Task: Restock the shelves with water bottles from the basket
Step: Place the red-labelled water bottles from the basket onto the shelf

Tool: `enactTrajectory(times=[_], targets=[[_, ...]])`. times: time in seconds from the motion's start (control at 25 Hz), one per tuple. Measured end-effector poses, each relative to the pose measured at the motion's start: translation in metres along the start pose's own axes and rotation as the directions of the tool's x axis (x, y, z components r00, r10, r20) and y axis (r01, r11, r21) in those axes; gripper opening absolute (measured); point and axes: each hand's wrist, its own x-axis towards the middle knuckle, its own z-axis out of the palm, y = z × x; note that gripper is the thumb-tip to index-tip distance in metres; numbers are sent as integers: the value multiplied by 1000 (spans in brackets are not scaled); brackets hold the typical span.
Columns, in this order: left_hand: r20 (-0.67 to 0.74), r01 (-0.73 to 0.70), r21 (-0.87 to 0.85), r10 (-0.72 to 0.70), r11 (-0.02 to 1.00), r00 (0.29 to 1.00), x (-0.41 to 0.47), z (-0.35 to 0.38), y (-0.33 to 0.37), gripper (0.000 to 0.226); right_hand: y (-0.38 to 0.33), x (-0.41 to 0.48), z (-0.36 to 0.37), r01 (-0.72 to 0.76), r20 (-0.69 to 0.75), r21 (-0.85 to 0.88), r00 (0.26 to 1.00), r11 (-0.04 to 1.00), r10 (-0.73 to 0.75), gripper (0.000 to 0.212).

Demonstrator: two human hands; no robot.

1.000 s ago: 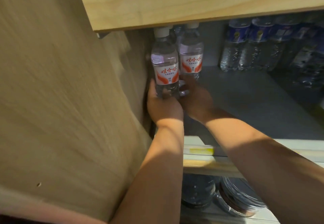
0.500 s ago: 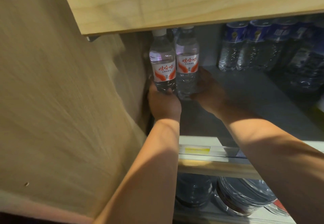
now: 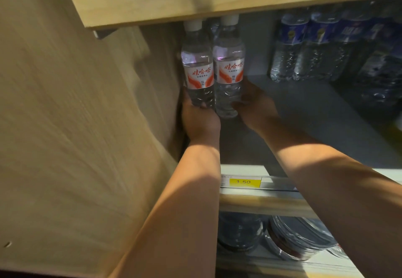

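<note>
Two clear water bottles with white caps and red-and-white labels stand side by side at the far left of the grey shelf (image 3: 315, 125). My left hand (image 3: 199, 120) grips the base of the left bottle (image 3: 196, 67), close to the wooden side panel. My right hand (image 3: 254, 106) curls round the lower part of the right bottle (image 3: 228, 69) from its right side. Both arms reach in under the wooden board above. The basket is out of sight.
A row of blue-labelled water bottles (image 3: 304, 45) stands at the back right of the same shelf. A yellow price tag (image 3: 244, 181) reading 1.50 sits on the shelf's front rail. Large water containers (image 3: 289, 238) lie on the shelf below. A wooden side panel (image 3: 76, 125) closes the left.
Both hands have stayed on the two bottles. The right hand has shifted from under the right bottle to its right side, and the two bottles now stand closer together.
</note>
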Motion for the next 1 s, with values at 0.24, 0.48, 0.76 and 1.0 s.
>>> enactTrajectory(times=[0.24,0.48,0.76,1.0], targets=[[-17,-8,20,8,1000,1000,-4,-1,3,34,9,-3,-1,15,41,-15,999,1000,-14,57],[15,8,226,-11,974,1000,-18,-14,14,34,9,-37,-34,109,63,-78,993,991,-105,59],[418,-380,478,175,792,891,-98,-46,64,44,-10,-135,-115,146,49,-716,986,683,-160,65],[884,-924,314,289,218,368,-161,-59,86,61,17,-230,-176,61,-52,-892,971,448,-235,71]])
